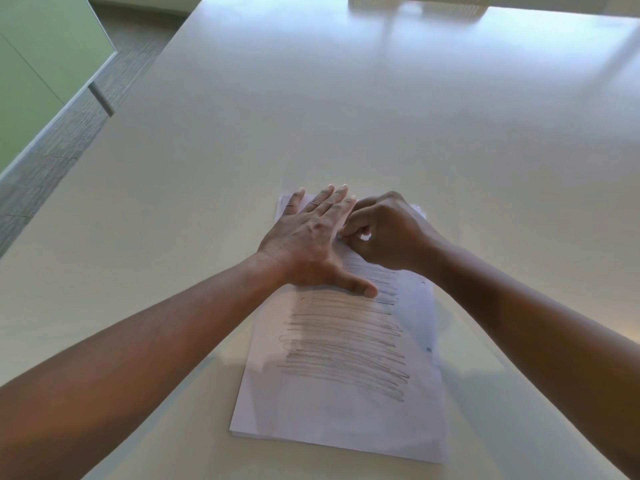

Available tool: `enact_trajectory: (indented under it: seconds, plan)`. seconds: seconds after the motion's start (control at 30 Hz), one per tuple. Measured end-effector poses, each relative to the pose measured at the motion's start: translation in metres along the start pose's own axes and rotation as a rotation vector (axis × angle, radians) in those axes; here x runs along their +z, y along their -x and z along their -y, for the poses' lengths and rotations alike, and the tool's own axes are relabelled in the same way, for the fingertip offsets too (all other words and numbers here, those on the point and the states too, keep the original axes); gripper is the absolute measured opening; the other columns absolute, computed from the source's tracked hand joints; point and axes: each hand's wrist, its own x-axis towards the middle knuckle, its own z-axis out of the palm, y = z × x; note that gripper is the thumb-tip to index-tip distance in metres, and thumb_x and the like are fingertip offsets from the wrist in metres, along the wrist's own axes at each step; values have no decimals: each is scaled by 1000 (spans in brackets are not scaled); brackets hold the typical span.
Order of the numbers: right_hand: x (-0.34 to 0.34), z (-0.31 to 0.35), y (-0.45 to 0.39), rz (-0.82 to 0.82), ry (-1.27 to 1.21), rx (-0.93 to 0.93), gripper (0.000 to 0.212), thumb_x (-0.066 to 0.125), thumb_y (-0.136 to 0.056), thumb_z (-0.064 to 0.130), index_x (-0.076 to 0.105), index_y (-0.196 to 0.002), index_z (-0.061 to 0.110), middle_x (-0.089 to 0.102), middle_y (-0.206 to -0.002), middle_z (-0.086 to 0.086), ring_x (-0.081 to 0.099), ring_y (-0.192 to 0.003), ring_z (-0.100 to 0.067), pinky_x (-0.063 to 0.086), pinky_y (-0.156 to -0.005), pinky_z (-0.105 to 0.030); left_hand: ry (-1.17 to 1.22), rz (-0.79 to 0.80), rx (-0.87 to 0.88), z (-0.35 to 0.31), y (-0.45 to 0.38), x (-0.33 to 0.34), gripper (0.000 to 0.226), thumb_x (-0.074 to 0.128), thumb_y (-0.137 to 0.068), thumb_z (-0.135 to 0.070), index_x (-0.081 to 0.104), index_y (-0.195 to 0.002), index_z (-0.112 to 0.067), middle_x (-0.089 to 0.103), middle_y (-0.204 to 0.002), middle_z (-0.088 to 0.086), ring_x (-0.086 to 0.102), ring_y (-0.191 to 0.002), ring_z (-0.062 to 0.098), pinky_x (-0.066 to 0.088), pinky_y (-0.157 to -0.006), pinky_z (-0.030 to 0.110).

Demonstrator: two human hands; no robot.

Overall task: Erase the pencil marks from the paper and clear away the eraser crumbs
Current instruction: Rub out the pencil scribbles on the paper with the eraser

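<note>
Left hand (311, 237) flat, pinning the paper's (346, 420) top on the table (311, 116) — right hand (384, 233) pinching the eraser (364, 236) there. Scribbles (343, 344) mostly untouched; hard rubbing could crumple the sheet.

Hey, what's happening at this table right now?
A person is erasing pencil scribbles from a sheet of paper. The left hand presses flat on the top of the sheet while the right hand pinches a small white eraser against it. Most scribbles remain.
</note>
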Motion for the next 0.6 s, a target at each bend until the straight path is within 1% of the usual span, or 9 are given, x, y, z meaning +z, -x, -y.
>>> enact_trajectory:
  seconds: [0.07, 0.13, 0.17, 0.3, 0.33, 0.43, 0.47, 0.53, 0.6]
  plan:
    - [0, -7, -4, -92, 34, 64, 16, 71, -73, -1, 80, -76, 12, 72, -72, -3, 63, -59, -19, 55, -61, -35, 3, 1, -7, 0, 1, -1, 153, 47, -45, -108, 2, -165, -25, -8, -172, -9, -17, -155, 3, -11, -127, 46]
    - [1, -7, -3, -128, 45, 88, 16, 71, -74, 0, 81, -78, 12, 72, -74, -5, 63, -60, -21, 55, -61, -36, 6, 4, -13, 0, 2, -2, 152, 49, -46, -107, 2, -165, -25, -8, -172, -10, -18, -155, 3, -11, -127, 46]
    - [2, -4, -1, -115, 40, 72, 15, 72, -74, -1, 80, -78, 11, 72, -75, -5, 63, -60, -20, 55, -61, -36, 10, 4, -14, -1, 2, -2, 153, 49, -45, -107, 2, -165, -24, -7, -172, -10, -18, -155, 3, -11, -127, 46]
    - [3, 7, 4, 29, -22, -48, 14, 74, -73, -2, 79, -76, 11, 72, -78, -3, 62, -62, -16, 53, -62, -30, 11, -2, -9, -1, 0, 0, 157, 45, -41, -109, 1, -164, -23, -5, -173, -8, -15, -156, 4, -10, -127, 47]
    - [4, 5, 2, 11, -11, -39, 15, 73, -73, -2, 80, -77, 12, 72, -77, -2, 62, -61, -16, 53, -61, -30, 8, 2, -10, -1, 0, 0, 157, 45, -41, -109, 0, -164, -22, -5, -173, -9, -15, -156, 3, -10, -127, 47]
    - [6, -2, -4, -130, 47, 74, 14, 72, -75, 1, 80, -77, 12, 71, -75, -4, 63, -60, -20, 54, -59, -31, 6, 8, -14, -1, 1, -1, 157, 47, -44, -108, -6, -164, -21, -8, -172, -9, -19, -154, 2, -11, -127, 45]
    - [6, -1, -4, -129, 48, 78, 13, 72, -75, 1, 80, -76, 12, 71, -75, -4, 62, -60, -20, 54, -59, -31, 7, 9, -16, -1, 1, -2, 158, 48, -44, -107, -6, -164, -20, -9, -172, -9, -19, -154, 2, -12, -127, 45]
    - [6, 7, -1, -37, 13, 14, 12, 73, -74, -1, 79, -74, 10, 72, -75, -2, 60, -61, -12, 54, -61, -31, 12, 11, -18, -1, 1, -1, 158, 49, -43, -107, -4, -164, -20, -7, -172, -9, -18, -155, 2, -12, -127, 45]
    - [4, 14, 0, 42, -17, -34, 12, 75, -72, -2, 78, -72, 9, 72, -74, -1, 57, -61, -6, 53, -62, -26, 13, 4, -11, -1, 0, -1, 157, 50, -43, -107, -1, -164, -21, -6, -173, -8, -17, -155, 3, -12, -127, 45]
